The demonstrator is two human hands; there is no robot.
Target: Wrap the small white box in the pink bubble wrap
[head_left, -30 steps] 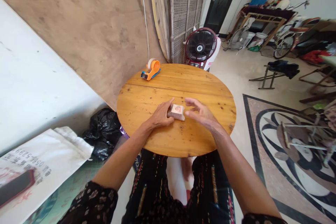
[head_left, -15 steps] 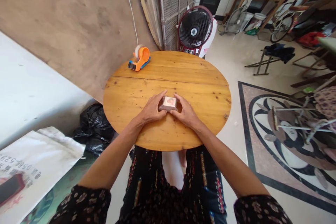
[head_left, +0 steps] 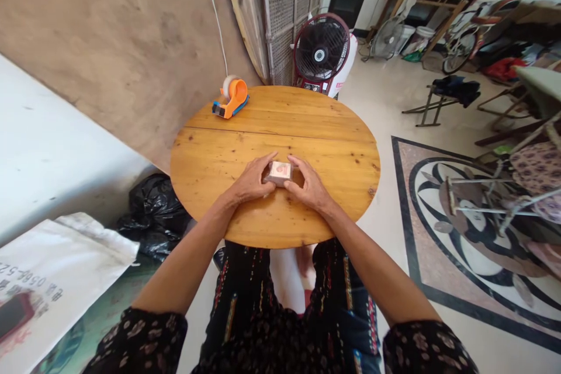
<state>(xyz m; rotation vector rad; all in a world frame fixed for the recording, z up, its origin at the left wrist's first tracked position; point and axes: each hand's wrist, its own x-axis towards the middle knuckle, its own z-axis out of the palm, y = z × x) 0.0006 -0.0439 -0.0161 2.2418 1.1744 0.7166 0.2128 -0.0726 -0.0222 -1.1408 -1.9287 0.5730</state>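
Observation:
A small brown block in clear wrapping [head_left: 280, 172], with a white label printed in red on top, rests near the middle of a round wooden table [head_left: 280, 120]. My left hand [head_left: 255, 179] curves around its left end, thumb at the near side and fingers at the far side. From the right end, my right hand [head_left: 308, 183] grips it the same way. Both hands rest low over the tabletop, and the block's two ends are partly hidden by the fingers.
An orange tape dispenser [head_left: 231, 97] stands at the table's back left edge. Behind the table is a black fan [head_left: 321, 49]. Black plastic bags [head_left: 153, 210] and a white sack [head_left: 65, 269] lie at the left; a folding stool [head_left: 432, 106] stands at the right.
The whole view has shifted slightly. Both hands stay around the wrapped block, which sits in nearly the same spot on the table.

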